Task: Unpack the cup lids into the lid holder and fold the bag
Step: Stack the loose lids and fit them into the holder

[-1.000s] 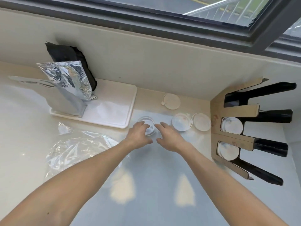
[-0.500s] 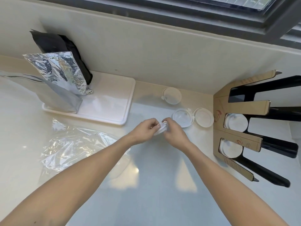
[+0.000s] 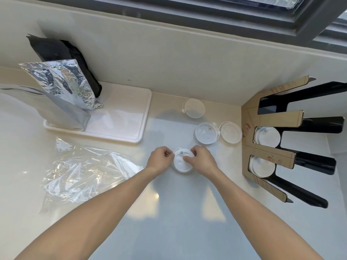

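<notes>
A white cup lid [image 3: 181,163] is held flat between both hands over the counter. My left hand [image 3: 160,161] pinches its left rim and my right hand [image 3: 201,160] pinches its right rim, thumb on top. Three more lids lie loose behind: one [image 3: 194,108] near the wall, a clear one [image 3: 206,133] and a white one [image 3: 231,132] side by side. The cardboard-and-black lid holder [image 3: 270,119] stands at the right, with lids in its middle slot [image 3: 266,136] and lower slot [image 3: 262,166]. The clear plastic bag [image 3: 82,169] lies crumpled at the left.
A white tray [image 3: 120,117] at the back left carries a silver foil pouch [image 3: 62,85], a grey pouch [image 3: 56,111] and a black pouch [image 3: 62,51]. The wall and a window frame run along the back.
My hands went from resting on a lid on the counter to lifting it, and now hold it flat, slightly nearer to me. The camera view shifted.
</notes>
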